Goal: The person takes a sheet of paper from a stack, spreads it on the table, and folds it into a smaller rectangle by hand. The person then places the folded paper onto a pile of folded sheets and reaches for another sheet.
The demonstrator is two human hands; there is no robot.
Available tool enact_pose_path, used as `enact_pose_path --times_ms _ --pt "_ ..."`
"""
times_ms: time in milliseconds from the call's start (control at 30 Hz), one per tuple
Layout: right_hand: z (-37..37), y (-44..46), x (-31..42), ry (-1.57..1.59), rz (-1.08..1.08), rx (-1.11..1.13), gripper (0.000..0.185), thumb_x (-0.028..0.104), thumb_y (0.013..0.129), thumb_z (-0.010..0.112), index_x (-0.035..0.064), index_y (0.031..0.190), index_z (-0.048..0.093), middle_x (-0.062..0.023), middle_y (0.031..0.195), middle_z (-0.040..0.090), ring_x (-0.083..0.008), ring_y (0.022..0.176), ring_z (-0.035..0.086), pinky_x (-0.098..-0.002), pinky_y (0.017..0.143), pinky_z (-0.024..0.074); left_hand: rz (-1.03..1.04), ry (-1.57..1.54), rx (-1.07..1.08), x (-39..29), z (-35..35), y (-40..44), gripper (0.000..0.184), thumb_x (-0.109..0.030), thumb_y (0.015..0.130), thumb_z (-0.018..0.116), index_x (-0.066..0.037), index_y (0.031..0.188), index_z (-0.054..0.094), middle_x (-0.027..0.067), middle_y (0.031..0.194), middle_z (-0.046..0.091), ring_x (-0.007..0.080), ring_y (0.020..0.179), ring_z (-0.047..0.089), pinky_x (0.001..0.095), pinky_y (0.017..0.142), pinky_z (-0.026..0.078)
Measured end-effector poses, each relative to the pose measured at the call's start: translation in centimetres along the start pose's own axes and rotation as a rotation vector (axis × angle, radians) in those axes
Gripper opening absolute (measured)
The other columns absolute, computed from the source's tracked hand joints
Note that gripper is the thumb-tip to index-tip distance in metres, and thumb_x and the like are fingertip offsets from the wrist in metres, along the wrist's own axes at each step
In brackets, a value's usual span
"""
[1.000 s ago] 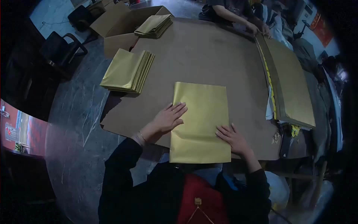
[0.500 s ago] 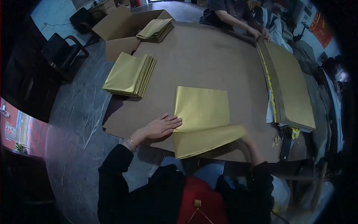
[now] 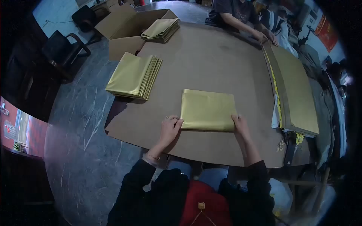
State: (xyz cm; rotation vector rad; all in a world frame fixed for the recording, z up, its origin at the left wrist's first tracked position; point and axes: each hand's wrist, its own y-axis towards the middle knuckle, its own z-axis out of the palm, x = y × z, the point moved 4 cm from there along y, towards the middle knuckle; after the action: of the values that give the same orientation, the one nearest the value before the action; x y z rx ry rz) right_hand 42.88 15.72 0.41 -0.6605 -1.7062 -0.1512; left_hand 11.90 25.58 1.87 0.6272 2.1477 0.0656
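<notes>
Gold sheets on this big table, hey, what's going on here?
The person's left hand and right hand hold a folded gold sheet by its two sides on the brown tabletop. A stack of gold sheets lies at left, another pile beyond, beside an open cardboard box. A co-worker's hands are at the far end of a large gold stack.

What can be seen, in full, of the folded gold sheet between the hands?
The folded gold sheet is roughly rectangular and shiny, looking like paper or foil, with faint creases and a fold along its near edge. It lies flat on the brown tabletop. The left hand touches its near left corner; the right hand, its right edge toward the near corner.
</notes>
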Motion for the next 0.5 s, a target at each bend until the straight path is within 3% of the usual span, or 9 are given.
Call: enact_pose_path --times_ms 33,133,267,300,333,500 --pt "-0.5 -0.3 1.3 -0.395 -0.090 -0.070 0.043 0.036 0.091 0.052 -0.0062 0.100 0.058 -0.0200 0.088 0.065 -0.0271 0.081 0.064 -0.0376 0.068 0.0471 0.000 0.042 -0.011 0.1 0.3 0.2 0.030 -0.025 0.087 0.055 0.001 0.074 0.064 0.0164 0.087 0.062 0.0343 0.084 0.055 0.0430 0.077 0.042" --pt "-1.1 2.3 -2.2 -0.585 -0.061 -0.142 0.045 0.037 0.087 0.053 -0.0081 0.092 0.060 -0.0275 0.073 0.060 -0.0316 0.072 0.065 -0.0407 0.064 0.0465 -0.066 0.159 -0.098 -0.8 0.6 0.1 0.031 -0.027 0.086 0.055 0.000 0.074 0.064 0.0144 0.087 0.061 0.0329 0.089 0.054 0.0421 0.078 0.041" --pt "-0.5 1.8 -0.6 -0.551 -0.143 -0.211 0.048 0.039 0.088 0.050 -0.0073 0.085 0.062 -0.0265 0.071 0.060 -0.0400 0.071 0.062 -0.0429 0.061 0.0460 -0.069 0.155 -0.124 -0.4 0.7 -0.5 0.034 -0.031 0.086 0.057 -0.001 0.074 0.063 0.0108 0.102 0.059 0.0290 0.101 0.051 0.0428 0.087 0.036" --pt "-0.3 2.0 -0.5 -0.612 -0.154 -0.202 0.045 0.038 0.089 0.050 -0.0057 0.088 0.062 -0.0264 0.076 0.061 -0.0422 0.074 0.061 -0.0458 0.065 0.0458 -0.107 0.168 -0.069 -0.8 0.5 -0.8 0.033 -0.031 0.086 0.057 -0.001 0.075 0.064 0.0100 0.112 0.056 0.0275 0.111 0.048 0.0451 0.091 0.033" --pt "-0.1 2.1 -0.4 -0.672 -0.166 -0.194 0.043 0.037 0.090 0.049 -0.0040 0.092 0.061 -0.0262 0.081 0.061 -0.0444 0.078 0.059 -0.0487 0.068 0.0456 -0.107 0.168 -0.066 -0.5 0.6 -1.0 0.033 -0.031 0.086 0.057 -0.001 0.075 0.064 0.0100 0.112 0.056 0.0275 0.111 0.048 0.0451 0.091 0.033" --pt "0.4 2.2 0.1 -0.673 -0.169 -0.260 0.041 0.036 0.091 0.049 -0.0033 0.089 0.061 -0.0254 0.081 0.061 -0.0448 0.078 0.058 -0.0493 0.068 0.0456 -0.112 0.215 -0.042 -0.4 0.5 -0.8 0.032 -0.032 0.086 0.058 -0.003 0.077 0.066 0.0063 0.124 0.053 0.0273 0.123 0.041 0.0507 0.096 0.028"
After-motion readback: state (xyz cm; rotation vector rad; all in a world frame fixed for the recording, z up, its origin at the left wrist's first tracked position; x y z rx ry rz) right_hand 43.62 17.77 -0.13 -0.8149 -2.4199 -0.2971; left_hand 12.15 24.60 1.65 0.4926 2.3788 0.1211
